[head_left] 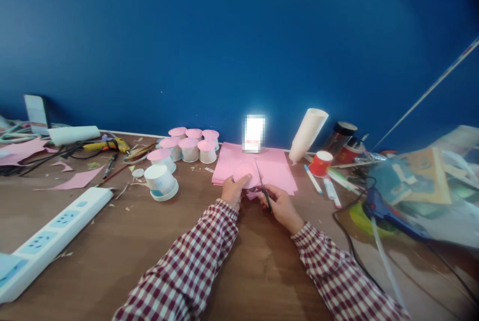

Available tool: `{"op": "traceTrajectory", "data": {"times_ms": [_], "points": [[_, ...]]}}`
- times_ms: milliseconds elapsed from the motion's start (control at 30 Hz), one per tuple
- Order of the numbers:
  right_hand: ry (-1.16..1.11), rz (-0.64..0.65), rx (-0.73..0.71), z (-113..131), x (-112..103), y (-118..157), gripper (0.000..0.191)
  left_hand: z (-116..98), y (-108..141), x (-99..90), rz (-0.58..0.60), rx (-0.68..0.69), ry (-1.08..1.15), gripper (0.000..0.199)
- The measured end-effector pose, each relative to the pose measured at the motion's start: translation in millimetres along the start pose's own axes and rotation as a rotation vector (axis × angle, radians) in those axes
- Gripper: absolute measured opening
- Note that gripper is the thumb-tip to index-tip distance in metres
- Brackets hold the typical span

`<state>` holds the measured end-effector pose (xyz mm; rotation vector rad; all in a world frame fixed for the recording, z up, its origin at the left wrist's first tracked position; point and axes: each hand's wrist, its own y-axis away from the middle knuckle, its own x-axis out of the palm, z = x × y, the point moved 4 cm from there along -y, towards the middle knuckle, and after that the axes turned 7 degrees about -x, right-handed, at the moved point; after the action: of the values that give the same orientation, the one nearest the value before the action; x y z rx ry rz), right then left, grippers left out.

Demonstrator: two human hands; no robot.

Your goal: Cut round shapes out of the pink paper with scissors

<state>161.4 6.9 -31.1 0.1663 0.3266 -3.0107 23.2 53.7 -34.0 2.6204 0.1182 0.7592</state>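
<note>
Between thumb and fingers, my left hand (234,190) pinches a rounded piece of pink paper (245,171). My right hand (282,206) is closed on a pair of scissors (265,192), whose blades point away from me along the right edge of that piece. Beneath both lies a stack of pink paper sheets (227,157). Left of the stack stand several white paper cups topped with pink paper discs (188,143). Nearer to me is a white cup (160,179) without a pink disc, resting on a white round base.
A white power strip (56,241) lies at left, near a yellow glue gun (108,145) and pink scraps (77,179). At right are a leaning stack of white cups (309,134), a red cup (321,163), markers (313,179) and a blue glue gun (392,218) with a cord.
</note>
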Motion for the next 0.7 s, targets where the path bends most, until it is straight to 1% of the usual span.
{"op": "traceTrajectory", "data": {"times_ms": [233, 467, 700], "points": [[0.006, 0.000, -0.002, -0.3, -0.2, 0.1, 0.038, 0.2, 0.8, -0.4, -0.012, 0.003, -0.004, 0.034], [-0.045, 0.002, 0.000, -4.4, 0.7, -0.7, 0.040, 0.6, 0.5, -0.8, -0.016, 0.006, -0.044, 0.036], [-0.047, 0.000, -0.010, -10.2, -1.0, -1.4, 0.040, -1.8, 3.9, 1.9, 0.032, 0.014, -0.029, 0.036]]}}
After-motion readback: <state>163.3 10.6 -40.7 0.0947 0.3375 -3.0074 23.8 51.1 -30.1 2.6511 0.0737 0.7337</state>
